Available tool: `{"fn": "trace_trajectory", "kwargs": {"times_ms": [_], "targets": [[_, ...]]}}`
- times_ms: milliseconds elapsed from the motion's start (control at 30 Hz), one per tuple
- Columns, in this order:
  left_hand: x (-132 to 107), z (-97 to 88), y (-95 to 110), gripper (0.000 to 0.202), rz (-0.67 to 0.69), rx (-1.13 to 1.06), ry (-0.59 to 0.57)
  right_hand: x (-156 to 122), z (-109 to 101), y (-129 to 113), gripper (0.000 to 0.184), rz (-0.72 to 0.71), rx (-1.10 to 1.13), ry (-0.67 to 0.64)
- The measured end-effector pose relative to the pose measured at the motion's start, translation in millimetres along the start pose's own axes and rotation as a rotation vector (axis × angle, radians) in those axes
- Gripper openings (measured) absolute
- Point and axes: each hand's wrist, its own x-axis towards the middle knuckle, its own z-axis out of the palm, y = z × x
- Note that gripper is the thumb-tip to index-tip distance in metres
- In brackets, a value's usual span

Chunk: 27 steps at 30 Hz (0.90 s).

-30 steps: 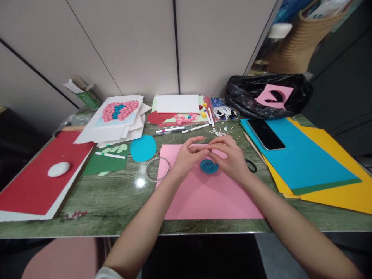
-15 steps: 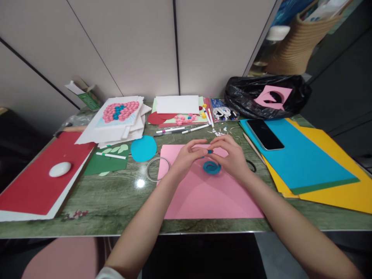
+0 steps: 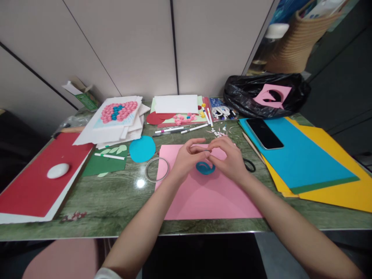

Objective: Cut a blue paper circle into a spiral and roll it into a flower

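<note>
The blue strip curls loosely over the pink paper; my left hand and right hand seem to pinch its hidden end. I judge it partly rolled, that loose length left.

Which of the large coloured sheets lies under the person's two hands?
The pink sheet: both the left hand and right hand are over it. The red sheet lies off to the left, the blue sheet and yellow sheet to the right.

Muted light leaves a white glare on the tabletop; edges look stretched.
</note>
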Motion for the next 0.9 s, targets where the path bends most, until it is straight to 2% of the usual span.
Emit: {"fn": "trace_trajectory", "kwargs": {"times_ms": [233, 467, 667, 900], "targets": [[0, -2.9, 7, 0.043, 0.016, 0.1, -0.002, -3, 0, 3, 0.011, -0.057, -0.083, 0.04], [1, -5.1, 9, 0.045, 0.009, 0.124, -0.02, -2, 2, 7, 0.021, 0.02, 0.07, -0.121], [1, -3.8, 4, 0.048, -0.038, 0.043, -0.059, 0, 0, 7, 0.013, 0.124, 0.12, -0.011], [1, 1.1, -2, 0.049, -0.056, 0.005, -0.112, 0, 1, 5, 0.024, 0.145, 0.178, 0.022]]}}
